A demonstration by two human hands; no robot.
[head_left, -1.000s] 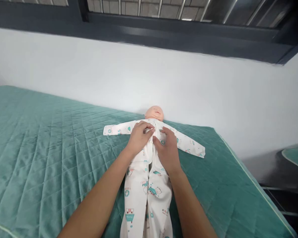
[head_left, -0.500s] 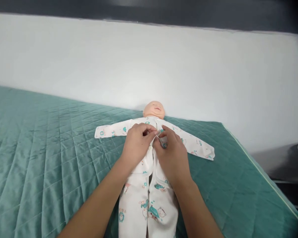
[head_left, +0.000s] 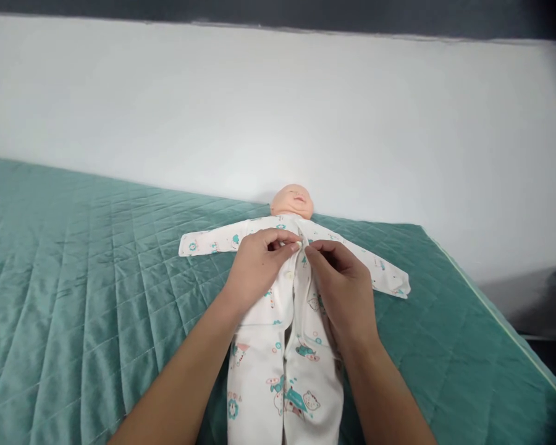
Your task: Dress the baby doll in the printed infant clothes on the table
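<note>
White printed top (head_left: pixel 280 306) lies on its back-side on the green cover in front of me, around the doll's body, its lower hem over the matching trousers (head_left: pixel 257 383), which come nearest to me. Its front edges run side by side up the middle, apart near the hem, with one pale button (head_left: pixel 290 275) showing below my fingertips. My left hand (head_left: pixel 259 264) pinches one edge high on the chest, thumb and forefinger together at what looks like another button. My right hand (head_left: pixel 345 290) nips the facing edge just beside it, thumb against forefinger; the bit of cloth between them is too small to make out.

I judge the cloth light, soft and limp, not slippery, so it should fold easily and need little force. The best hold is the bordered edge close to the button, since a grip farther out would only bunch the fabric.

The sleeves (head_left: pixel 213 241) stretch out to both sides. Beyond the collar rests the doll's head (head_left: pixel 291 201), near the far edge of the green quilted cover (head_left: pixel 120 278), then a pale wall (head_left: pixel 278 111) and a dark band (head_left: pixel 278 17) above.
</note>
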